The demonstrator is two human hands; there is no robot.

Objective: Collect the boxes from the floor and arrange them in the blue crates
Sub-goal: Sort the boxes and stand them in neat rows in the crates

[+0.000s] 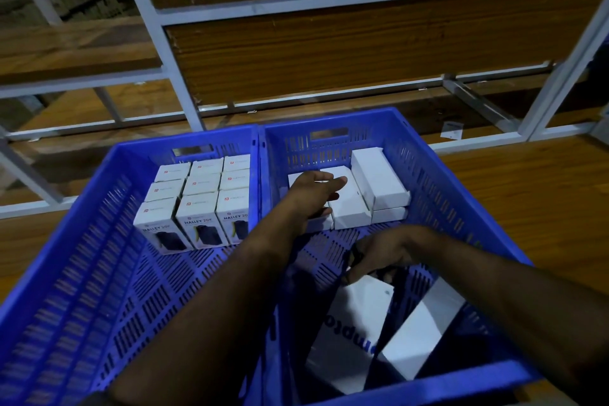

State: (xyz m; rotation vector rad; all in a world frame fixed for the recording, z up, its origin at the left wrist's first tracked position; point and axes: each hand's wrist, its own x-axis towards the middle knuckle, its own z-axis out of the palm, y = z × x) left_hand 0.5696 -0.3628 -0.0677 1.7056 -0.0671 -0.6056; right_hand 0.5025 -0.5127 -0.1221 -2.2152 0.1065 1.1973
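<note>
Fingers (333, 182) of left hand (313, 194) lay flat and spread on plain white boxes (349, 208) at far end of right crate (461, 208), likely steadying row; right hand (385, 254) curled down over loose white box (359, 316) at near end, grip apparently closing, contact unclear; second loose box (425, 323) just beside; left crate (66, 257) held printed boxes (197, 201) packed upright at far end, saving space.

Blue crates (108, 241) of moulded plastic, slotted walls with a slight sheen. Boxes (197, 188) of white card, smooth and matt, printed fronts faintly glossy. Larger white box (356, 323) of smooth card, perhaps laminated, though dim and blurred. Shelf boards (329, 53) of grained brown wood; frame (158, 26) of pale painted metal.
</note>
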